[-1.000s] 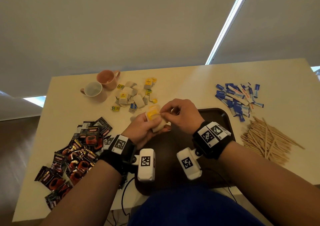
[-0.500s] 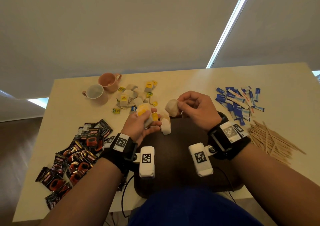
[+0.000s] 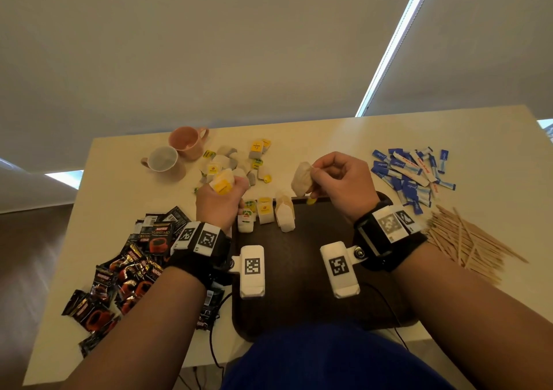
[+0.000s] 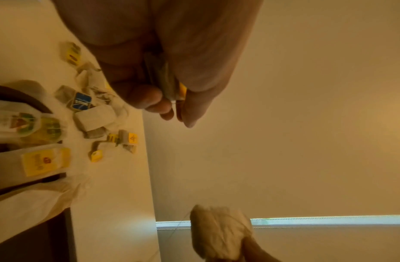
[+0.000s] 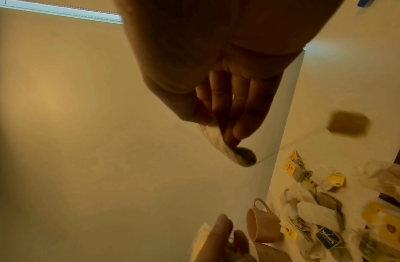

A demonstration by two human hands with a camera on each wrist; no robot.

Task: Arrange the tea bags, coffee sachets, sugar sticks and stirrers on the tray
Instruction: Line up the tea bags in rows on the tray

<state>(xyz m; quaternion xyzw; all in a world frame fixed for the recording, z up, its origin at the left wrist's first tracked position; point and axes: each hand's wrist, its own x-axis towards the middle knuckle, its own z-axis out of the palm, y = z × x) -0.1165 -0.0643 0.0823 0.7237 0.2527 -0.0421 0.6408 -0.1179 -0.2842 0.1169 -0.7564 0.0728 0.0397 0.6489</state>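
Holding a plain tea bag (image 3: 301, 179) above the far edge of the dark tray (image 3: 302, 309), the person's right hand (image 3: 341, 184) had its grip pinched on the bag's top edge between thumb and fingertips (image 5: 231, 140), the bag hanging clear of everything below it. The left hand (image 3: 220, 202) was raised over the surface (image 3: 493, 134) just left of the tray's far corner, its grip curled tight around a small bundle of tea bags (image 3: 222, 181) with a yellow tag showing (how many it held could not be told).

Three more tea bags (image 3: 264, 214) lay in a short row across the tray's far left corner, some with yellow or green labels, partly overlapping the rim. Beyond the left hand, a loose heap of tea bags (image 3: 236, 162) was scattered on the surface. Two pink cups (image 3: 176, 153) sat tipped on their sides at the far left, touching each other.

A pile of black and red coffee sachets (image 3: 128, 267) spread along the left side of the tray, partly under the left forearm. To the right of the tray, blue and white sugar sticks (image 3: 411, 174) lay in a jumble toward the back, and a heap of wooden stirrers (image 3: 466, 243) lay nearer the person, beside the right wrist. Both wrists wore black bands with white camera units.
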